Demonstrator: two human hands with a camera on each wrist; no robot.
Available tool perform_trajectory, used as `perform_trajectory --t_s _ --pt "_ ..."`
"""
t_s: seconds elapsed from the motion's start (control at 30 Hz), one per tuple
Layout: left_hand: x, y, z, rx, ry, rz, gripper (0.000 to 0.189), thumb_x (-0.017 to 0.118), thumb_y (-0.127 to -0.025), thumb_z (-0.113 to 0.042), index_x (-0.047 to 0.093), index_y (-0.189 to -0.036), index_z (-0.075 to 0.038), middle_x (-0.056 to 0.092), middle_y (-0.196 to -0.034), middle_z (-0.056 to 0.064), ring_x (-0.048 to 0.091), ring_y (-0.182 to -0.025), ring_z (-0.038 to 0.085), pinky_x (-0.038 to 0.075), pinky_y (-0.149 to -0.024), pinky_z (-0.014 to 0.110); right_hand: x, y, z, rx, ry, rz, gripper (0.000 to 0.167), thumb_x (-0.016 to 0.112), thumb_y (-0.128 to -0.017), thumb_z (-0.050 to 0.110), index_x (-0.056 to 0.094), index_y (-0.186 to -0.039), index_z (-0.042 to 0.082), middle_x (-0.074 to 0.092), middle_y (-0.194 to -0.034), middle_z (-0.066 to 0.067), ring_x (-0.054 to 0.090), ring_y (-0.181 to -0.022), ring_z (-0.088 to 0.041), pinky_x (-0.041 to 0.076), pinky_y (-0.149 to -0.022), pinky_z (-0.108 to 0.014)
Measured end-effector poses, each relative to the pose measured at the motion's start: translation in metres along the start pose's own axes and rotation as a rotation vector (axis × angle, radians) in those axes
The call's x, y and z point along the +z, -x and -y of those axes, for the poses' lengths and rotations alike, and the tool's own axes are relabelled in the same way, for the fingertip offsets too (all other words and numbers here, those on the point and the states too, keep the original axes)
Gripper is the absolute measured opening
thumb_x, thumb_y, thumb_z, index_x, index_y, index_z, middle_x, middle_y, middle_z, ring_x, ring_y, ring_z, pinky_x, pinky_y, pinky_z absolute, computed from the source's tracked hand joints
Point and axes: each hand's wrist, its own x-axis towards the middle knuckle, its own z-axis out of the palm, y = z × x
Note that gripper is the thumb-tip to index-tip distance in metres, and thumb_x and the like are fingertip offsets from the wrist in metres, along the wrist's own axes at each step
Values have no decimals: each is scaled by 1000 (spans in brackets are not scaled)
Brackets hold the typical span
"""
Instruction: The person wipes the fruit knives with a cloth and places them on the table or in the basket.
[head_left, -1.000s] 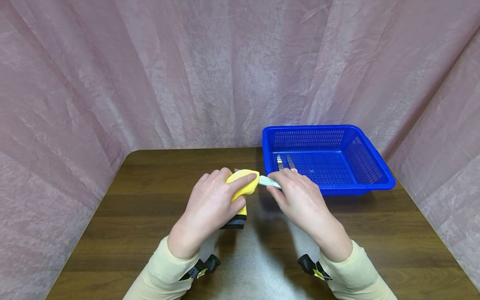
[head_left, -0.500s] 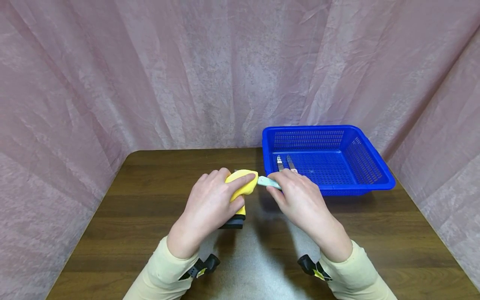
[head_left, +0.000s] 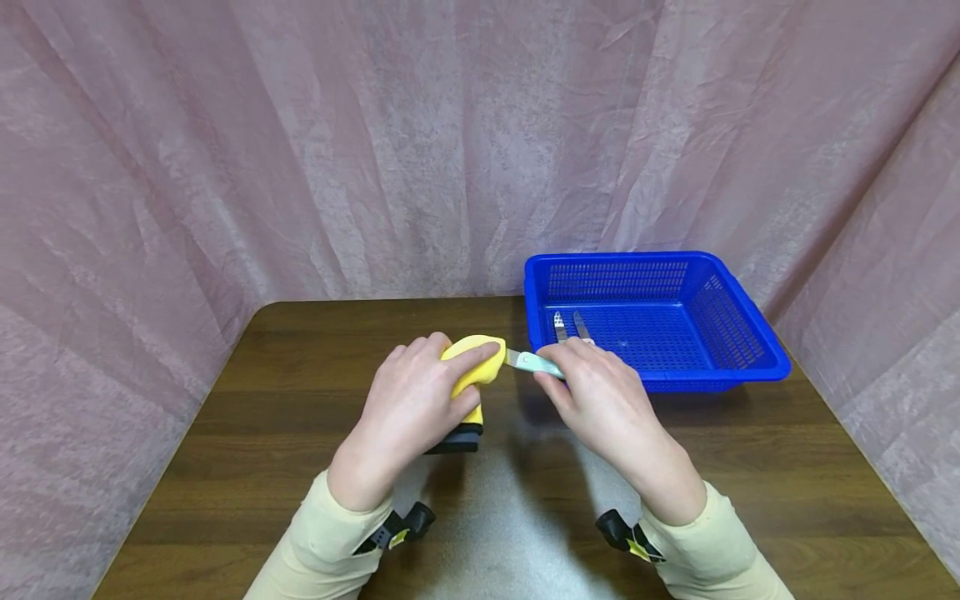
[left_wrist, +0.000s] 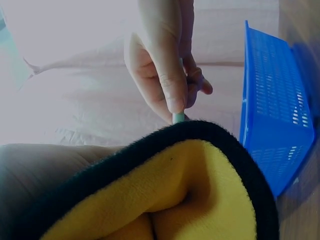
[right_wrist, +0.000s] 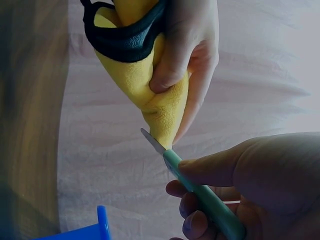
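In the head view my left hand grips a yellow cloth with a dark edge. The cloth's gathered end is pinched around the blade of a small knife. My right hand holds that knife by its mint-green handle, thumb along one side. A short strip of metal blade shows between cloth and handle. In the right wrist view a pointed piece of blade sticks out beside the cloth; the rest is hidden. The dark-edged cloth fills the lower left wrist view.
A blue plastic basket stands at the back right of the wooden table. Two metal-bladed utensils lie inside it: one with a perforated blade, one with a plain blade. Pink curtains hang behind.
My left hand and the cloth have slid slightly left, away from the handle, so a strip of blade shows. My right hand has stayed nearly still, holding the knife.
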Motion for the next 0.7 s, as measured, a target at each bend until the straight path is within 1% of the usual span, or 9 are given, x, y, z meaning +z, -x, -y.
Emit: perform_trajectory --t_s 0.13,0.23,0.3,0.4,0.43,0.5,0.63,0.7 --pt "-1 0 3 -14 3 4 54 82 -86 -19 79 -138 -34 63 -91 8 60 -76 27 48 -65 43 -1 0 0 5 -1 0 14 81 -101 17 80 -114 10 76 -101 -1 70 -91 -26 57 -73 -47" --pt "-1 0 6 -21 5 7 54 82 -87 -19 79 -139 -33 63 -90 8 60 -75 28 48 -65 44 -2 0 1 11 -3 -1 15 81 -101 17 80 -115 11 77 -103 -1 71 -94 -27 57 -74 -48" --pt "-1 0 7 -28 8 13 54 82 -87 -19 78 -139 -33 62 -90 8 59 -75 28 48 -66 44 -2 0 1 16 -5 -1 15 80 -102 17 80 -115 11 78 -105 0 73 -98 -28 58 -76 -50" --pt "-2 0 10 -41 13 26 54 82 -88 -20 78 -140 -33 62 -90 8 59 -75 28 49 -66 44 -2 0 1 21 -8 1 15 80 -102 18 80 -115 11 79 -107 -1 75 -108 -32 59 -81 -52" --pt "-2 0 11 -46 14 29 53 82 -88 -20 78 -140 -33 62 -90 8 59 -76 28 49 -66 44 -3 1 1 22 -10 1 15 80 -102 18 80 -115 11 79 -108 -1 75 -113 -34 60 -85 -53" --pt "-2 0 12 -53 17 34 53 81 -88 -19 78 -140 -33 62 -90 8 59 -76 28 49 -67 44 -3 1 1 23 -10 2 15 80 -102 18 80 -115 11 79 -108 -2 75 -116 -35 60 -87 -54" --pt "-1 0 15 -63 22 40 53 81 -89 -19 78 -140 -32 62 -90 8 59 -76 28 50 -66 45 -3 1 1 22 -8 1 15 80 -102 17 80 -115 11 79 -107 -1 75 -112 -34 60 -85 -53" --pt "-1 0 16 -66 22 43 53 81 -89 -19 78 -140 -32 62 -90 8 59 -76 29 50 -66 45 -3 1 1 21 -6 0 14 80 -102 17 80 -115 11 79 -106 -1 75 -109 -33 59 -82 -52"
